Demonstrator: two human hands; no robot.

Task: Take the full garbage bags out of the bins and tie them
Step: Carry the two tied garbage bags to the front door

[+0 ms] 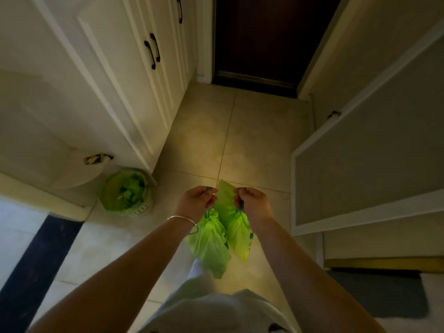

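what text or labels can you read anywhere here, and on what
None can be read.
Green garbage bags, held by left hand and right hand: dark marks, too blurred to tell if they are print.
Lined bin: no legible label.
Cabinet doors: plain.

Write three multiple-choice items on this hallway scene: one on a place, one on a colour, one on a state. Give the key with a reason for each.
1. Where does the small bin stand?
A. On the floor beside the white cabinet
B. Against the dark door
C. On a shelf

2. What colour are the garbage bags held up in front of the person?
A. Black
B. Bright green
C. White

3. What are the left hand and right hand doing?
A. Hanging open
B. Resting flat on the cabinet
C. Each pinching the bags' dark drawstrings

Key: 1 A, the bin sits on the tiles at the foot of the white cabinet. 2 B, the plastic is plainly green. 3 C, both grips are curled round strings above the hanging bags.
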